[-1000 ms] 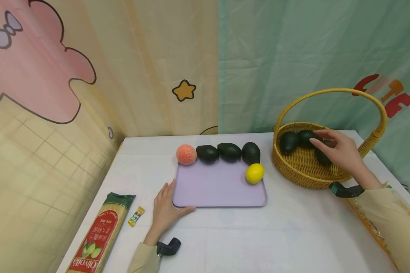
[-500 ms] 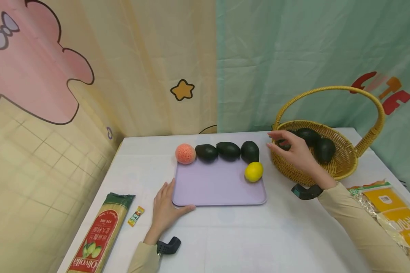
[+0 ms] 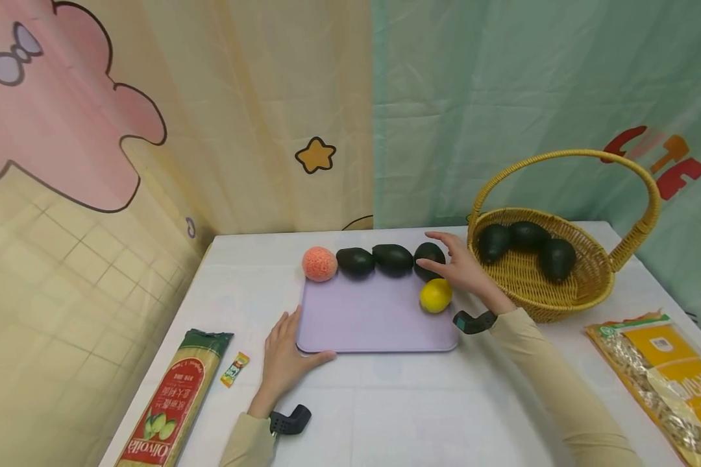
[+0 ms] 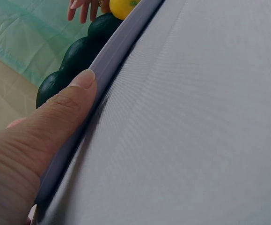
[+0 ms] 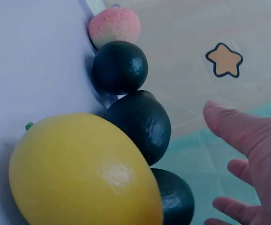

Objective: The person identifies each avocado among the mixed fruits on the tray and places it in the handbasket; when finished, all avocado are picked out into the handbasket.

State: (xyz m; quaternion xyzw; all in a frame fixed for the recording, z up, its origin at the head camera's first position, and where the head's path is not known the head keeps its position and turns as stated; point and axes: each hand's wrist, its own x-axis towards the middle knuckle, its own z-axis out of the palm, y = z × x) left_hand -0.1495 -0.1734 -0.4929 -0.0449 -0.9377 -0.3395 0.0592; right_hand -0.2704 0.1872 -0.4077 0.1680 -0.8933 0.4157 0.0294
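A lilac tray (image 3: 362, 318) carries a row of fruit along its far edge: a pink bumpy ball-like fruit (image 3: 319, 264) and three dark avocados, the rightmost avocado (image 3: 429, 261) standing behind a yellow lemon (image 3: 435, 296). Around the near left corner of the tray lies my left hand (image 3: 283, 353), its fingers along the side; the left wrist view has the thumb (image 4: 74, 96) on the rim. My right hand (image 3: 458, 263) hovers at the rightmost avocado, thumb and fingers spread. In the right wrist view it is apart from the fruit and holds nothing.
At the back right stands a wicker basket (image 3: 531, 305) with a tall handle and three avocados (image 3: 557, 259) inside. A bag of dried food (image 3: 668, 383) lies on the right. On the left are a spaghetti pack (image 3: 175, 395) and a small sachet (image 3: 234, 370).
From over the basket my right hand has moved left to the tray's right end, leaving the basket's avocados there. My left hand has stayed at the tray's corner.
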